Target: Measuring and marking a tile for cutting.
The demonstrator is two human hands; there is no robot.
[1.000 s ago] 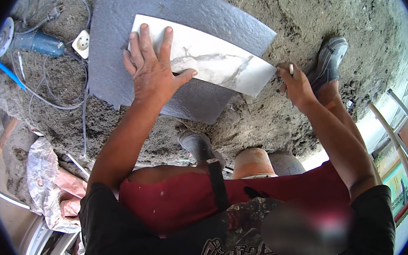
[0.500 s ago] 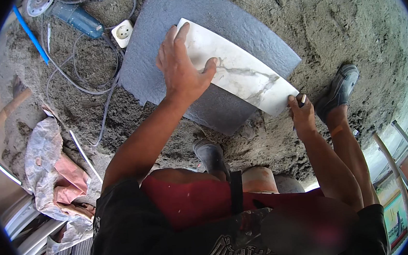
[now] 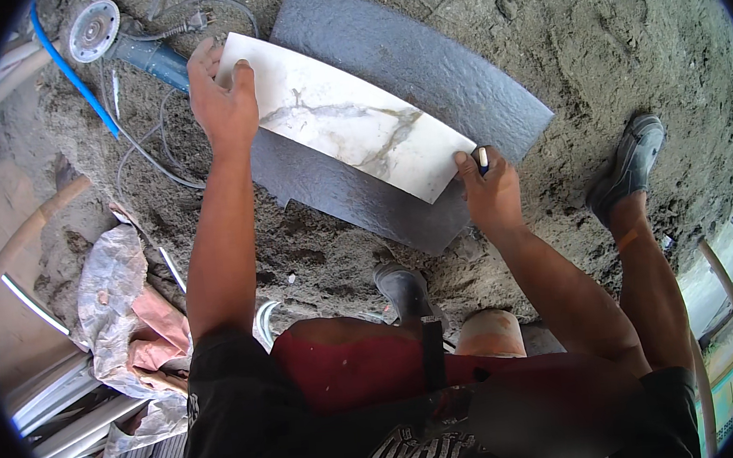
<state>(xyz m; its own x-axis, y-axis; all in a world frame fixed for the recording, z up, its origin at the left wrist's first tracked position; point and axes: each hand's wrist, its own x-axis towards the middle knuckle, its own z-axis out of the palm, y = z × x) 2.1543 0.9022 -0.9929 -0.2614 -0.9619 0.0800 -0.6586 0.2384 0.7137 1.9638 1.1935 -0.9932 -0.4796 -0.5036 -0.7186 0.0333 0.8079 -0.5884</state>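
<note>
A long white tile strip (image 3: 343,113) with grey-brown marble veins slants over a rough dark-grey slab (image 3: 476,84). My left hand (image 3: 227,106) grips the strip's far left end, thumb along its face and fingers at the edge. At the near right end my right hand (image 3: 492,192) pinches the corner with its thumb on top. A pen (image 3: 482,159) with a white tip sticks up between the fingers of that hand. The strip covers the slab's middle; whether it touches the slab I cannot tell.
An angle grinder (image 3: 151,60) with a pale disc lies beyond my left hand, among grey cables and a plug (image 3: 192,23). A blue tube (image 3: 74,71) is at far left. Crumpled sheeting (image 3: 113,273) lies at left. A bucket (image 3: 491,336) stands near my legs on rough ground.
The tile strip has shifted left across the slab with both hands. My left hand has gone from lying across its face to gripping its end. The white socket is now out of sight.
</note>
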